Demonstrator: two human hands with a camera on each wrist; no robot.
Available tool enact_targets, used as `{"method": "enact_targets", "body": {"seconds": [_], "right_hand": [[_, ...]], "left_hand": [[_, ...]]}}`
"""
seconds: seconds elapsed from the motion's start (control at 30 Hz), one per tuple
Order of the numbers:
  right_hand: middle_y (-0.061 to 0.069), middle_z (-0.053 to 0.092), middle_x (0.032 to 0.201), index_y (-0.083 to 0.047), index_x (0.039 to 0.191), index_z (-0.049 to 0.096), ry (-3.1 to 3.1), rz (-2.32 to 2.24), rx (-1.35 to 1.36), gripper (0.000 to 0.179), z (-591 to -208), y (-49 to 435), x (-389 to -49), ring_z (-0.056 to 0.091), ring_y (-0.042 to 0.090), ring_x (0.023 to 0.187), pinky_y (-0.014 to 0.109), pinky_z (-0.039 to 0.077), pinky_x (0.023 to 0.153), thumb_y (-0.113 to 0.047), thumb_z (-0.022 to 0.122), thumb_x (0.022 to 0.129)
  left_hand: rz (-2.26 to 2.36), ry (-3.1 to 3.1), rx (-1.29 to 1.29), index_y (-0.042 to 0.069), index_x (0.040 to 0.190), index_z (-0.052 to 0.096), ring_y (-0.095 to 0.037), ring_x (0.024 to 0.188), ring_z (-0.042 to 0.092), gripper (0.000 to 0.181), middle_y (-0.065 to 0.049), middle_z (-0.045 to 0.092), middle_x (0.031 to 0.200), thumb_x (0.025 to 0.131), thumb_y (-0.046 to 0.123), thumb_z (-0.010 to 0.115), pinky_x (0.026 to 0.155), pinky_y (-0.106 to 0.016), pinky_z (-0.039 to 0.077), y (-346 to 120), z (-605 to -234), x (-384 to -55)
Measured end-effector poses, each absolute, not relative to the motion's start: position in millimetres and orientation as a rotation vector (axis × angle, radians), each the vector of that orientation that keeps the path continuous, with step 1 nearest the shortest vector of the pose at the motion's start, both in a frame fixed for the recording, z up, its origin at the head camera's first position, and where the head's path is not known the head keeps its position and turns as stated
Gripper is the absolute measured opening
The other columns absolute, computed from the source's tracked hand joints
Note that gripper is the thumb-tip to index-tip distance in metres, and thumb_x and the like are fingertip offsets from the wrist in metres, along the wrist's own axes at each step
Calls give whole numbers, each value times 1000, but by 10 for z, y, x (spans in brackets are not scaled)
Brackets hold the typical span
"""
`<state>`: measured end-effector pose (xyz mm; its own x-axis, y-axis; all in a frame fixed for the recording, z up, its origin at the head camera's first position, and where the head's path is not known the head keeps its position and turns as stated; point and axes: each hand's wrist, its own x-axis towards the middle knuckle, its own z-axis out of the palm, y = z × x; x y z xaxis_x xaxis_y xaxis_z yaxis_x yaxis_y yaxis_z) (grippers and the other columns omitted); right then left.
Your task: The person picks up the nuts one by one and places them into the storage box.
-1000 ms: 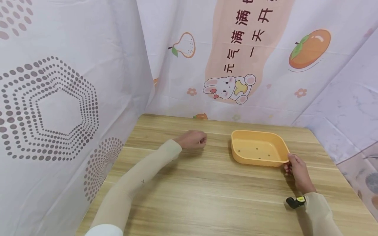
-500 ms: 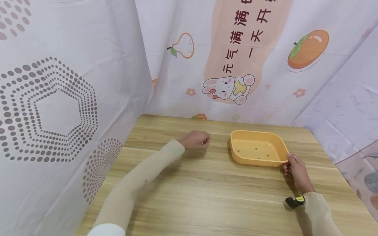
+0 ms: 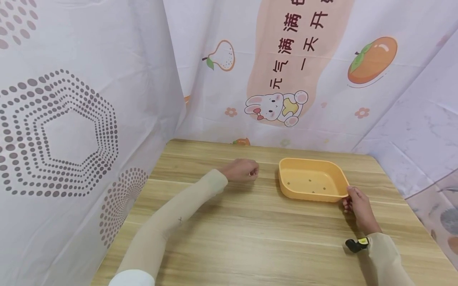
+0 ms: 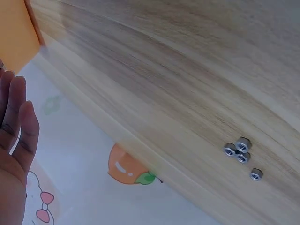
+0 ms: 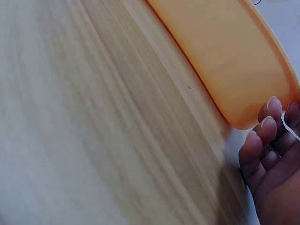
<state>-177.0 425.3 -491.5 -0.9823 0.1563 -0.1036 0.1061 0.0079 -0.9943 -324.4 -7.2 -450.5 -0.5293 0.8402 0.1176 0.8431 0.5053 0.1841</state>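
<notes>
My left hand (image 3: 242, 171) hovers over the table left of the yellow plastic tray (image 3: 304, 196), fingers curled. At its fingertips in the left wrist view a bit of a metal nut (image 4: 1, 65) shows, mostly cut off by the frame edge. Several loose silver nuts (image 4: 243, 144) lie on the wood in that view; in the head view they cannot be made out. My right hand (image 3: 361, 208) pinches the tray's near right corner between thumb and fingers. On the tray's floor are several small dark ring-like spots (image 3: 309, 180), too small to identify surely.
The wooden table (image 3: 250, 238) ends at a printed cloth backdrop (image 3: 214, 95). Another patterned cloth (image 3: 143, 99) hangs along the left side, and a marbled one (image 3: 422, 131) along the right. A black device (image 3: 356, 245) sits at the right wrist.
My left hand has slid a little to the right, toward the tray. The right hand keeps its hold on the tray, which stays in place.
</notes>
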Motion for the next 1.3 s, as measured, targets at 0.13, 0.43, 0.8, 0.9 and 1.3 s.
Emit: {"method": "enact_targets", "body": {"seconds": [0.13,0.43,0.8,0.9,1.3], "right_hand": [[-1,56,68,-13,83,55,-2214,2160,-294,36,-4900,4245,-1762,52,11,58,25,49,53,-34,45,111],[0,56,68,-10,85,54,-2208,2164,-294,36,-4961,4296,-1803,52,11,58,26,49,53,-33,44,111],[0,55,69,-9,88,55,-2250,2113,-300,36,-4956,4284,-1788,52,11,59,26,50,53,-34,43,112],[-2,56,68,-12,87,55,-2265,2099,-325,36,-5010,4320,-1815,52,10,58,26,50,54,-35,42,112],[-2,55,69,-11,89,55,-2223,2141,-303,36,-5117,4402,-1867,52,11,59,26,50,54,-37,44,111]], "left_hand": [[-360,-2709,-1526,19,89,64,-4,78,56,8,9,61,87,97,18,62,68,-18,46,-18,-4487,-3239],[-342,-2689,-1562,18,91,65,-4,79,57,8,8,62,88,98,18,62,69,-17,46,116,-4454,-3234],[-393,-2675,-1612,18,92,64,-4,81,56,6,8,61,88,97,18,62,72,-17,47,259,-4459,-3230],[-377,-2675,-1611,18,92,64,-4,82,56,5,8,61,88,97,18,62,72,-17,46,301,-4462,-3229],[-417,-2697,-1651,18,95,65,-4,82,54,4,8,60,89,97,19,62,70,-17,45,472,-4449,-3205]]}}
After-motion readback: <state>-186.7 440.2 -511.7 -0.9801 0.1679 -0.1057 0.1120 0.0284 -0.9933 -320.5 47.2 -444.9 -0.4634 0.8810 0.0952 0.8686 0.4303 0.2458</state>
